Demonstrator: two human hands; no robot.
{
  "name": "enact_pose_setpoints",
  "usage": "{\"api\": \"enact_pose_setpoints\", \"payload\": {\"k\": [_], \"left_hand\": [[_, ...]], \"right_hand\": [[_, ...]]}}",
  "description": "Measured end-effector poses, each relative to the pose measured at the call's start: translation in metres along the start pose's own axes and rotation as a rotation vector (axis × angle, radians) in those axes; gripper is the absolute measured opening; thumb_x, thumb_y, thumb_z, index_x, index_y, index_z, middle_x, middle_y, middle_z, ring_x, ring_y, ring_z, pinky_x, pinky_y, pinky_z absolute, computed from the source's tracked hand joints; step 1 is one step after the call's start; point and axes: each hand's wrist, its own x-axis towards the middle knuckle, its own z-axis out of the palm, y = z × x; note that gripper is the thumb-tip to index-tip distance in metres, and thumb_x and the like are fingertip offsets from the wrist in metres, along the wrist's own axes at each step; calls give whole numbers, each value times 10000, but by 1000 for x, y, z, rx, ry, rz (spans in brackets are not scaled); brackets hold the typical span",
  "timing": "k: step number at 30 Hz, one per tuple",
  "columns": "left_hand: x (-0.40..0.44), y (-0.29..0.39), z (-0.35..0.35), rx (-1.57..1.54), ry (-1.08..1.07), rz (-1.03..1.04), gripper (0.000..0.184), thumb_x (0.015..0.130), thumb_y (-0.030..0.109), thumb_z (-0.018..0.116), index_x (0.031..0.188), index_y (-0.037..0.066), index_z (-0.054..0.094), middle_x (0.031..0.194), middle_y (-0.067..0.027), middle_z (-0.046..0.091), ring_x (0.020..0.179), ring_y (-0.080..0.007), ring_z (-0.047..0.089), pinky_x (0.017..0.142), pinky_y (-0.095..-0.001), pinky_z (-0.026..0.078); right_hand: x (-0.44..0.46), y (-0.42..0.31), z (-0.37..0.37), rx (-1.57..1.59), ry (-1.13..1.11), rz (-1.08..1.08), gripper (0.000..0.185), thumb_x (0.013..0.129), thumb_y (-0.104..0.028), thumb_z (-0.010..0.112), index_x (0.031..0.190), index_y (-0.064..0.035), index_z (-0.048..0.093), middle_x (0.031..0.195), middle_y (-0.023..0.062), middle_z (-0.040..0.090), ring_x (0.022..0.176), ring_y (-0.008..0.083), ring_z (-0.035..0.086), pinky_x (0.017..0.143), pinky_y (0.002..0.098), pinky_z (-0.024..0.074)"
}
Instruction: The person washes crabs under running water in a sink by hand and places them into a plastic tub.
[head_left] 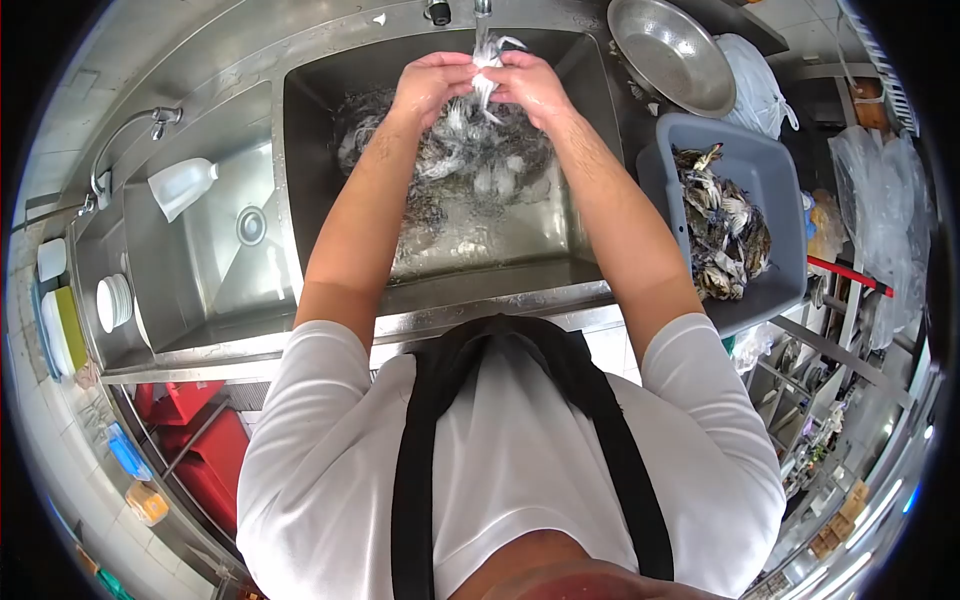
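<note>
Crab (487, 80), looks like, top centre of frame. Left hand (436, 85) and right hand (531, 90) pinch it between fingertips, gap narrow, tap (483, 8) right above. I'd keep grip light, turn every side through stream (485, 30), low over sink (500, 274).

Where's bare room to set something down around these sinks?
The left basin floor is bare around the drain, beside the white jug. The metal bowl behind the gray tub looks free. Crowded: that tub and the big sink, far half, both holding crab-like pieces.
</note>
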Motion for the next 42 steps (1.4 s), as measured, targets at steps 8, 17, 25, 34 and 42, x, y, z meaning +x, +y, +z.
{"api": "enact_pose_setpoints", "payload": {"k": [8, 17, 25, 34, 42], "left_hand": [[6, -15, 39, -150, -239, -28, 161, 877, 27, 680, 1022, -29, 638, 910, -81, 670, 809, -172, 655, 732, -281, 556], [19, -9, -26, 299, -106, 33, 205, 882, 175, 718, 982, 5, 660, 691, 26, 572, 578, -73, 489, 535, -236, 403], [15, -211, -172, 1661, -284, 139, 240, 758, 287, 658, 884, 101, 742, 900, -148, 713, 875, -323, 674, 802, -418, 528], [65, -120, -13, 783, -49, 44, 276, 835, 258, 575, 798, 19, 707, 846, -149, 707, 739, -318, 671, 695, -397, 541], [112, -7, -2, -569, 300, 42, 657, 1005, 501, 437, 1247, -111, 444, 1074, -291, 584, 932, -391, 640, 773, -476, 593]], "right_hand": [[-44, -13, -39, 17, 112, 2, 320, 868, -113, 694, 1137, 43, 614, 999, 82, 682, 858, 145, 660, 725, 263, 541], [-202, -67, -119, -587, 938, -477, 443, 854, -138, 749, 1226, 43, 591, 1000, 111, 683, 826, 124, 630, 728, 255, 507], [-276, -48, -194, -1211, 1084, 15, 313, 846, -193, 747, 1057, 27, 678, 937, 117, 702, 819, 182, 653, 741, 321, 514], [-189, -23, -76, -808, 586, -560, 175, 842, -75, 724, 988, 9, 676, 873, 111, 669, 743, 177, 631, 672, 304, 518], [-195, 17, -25, -793, 123, -398, 157, 837, -46, 705, 971, 19, 654, 875, 130, 650, 740, 210, 625, 693, 307, 514]]}}
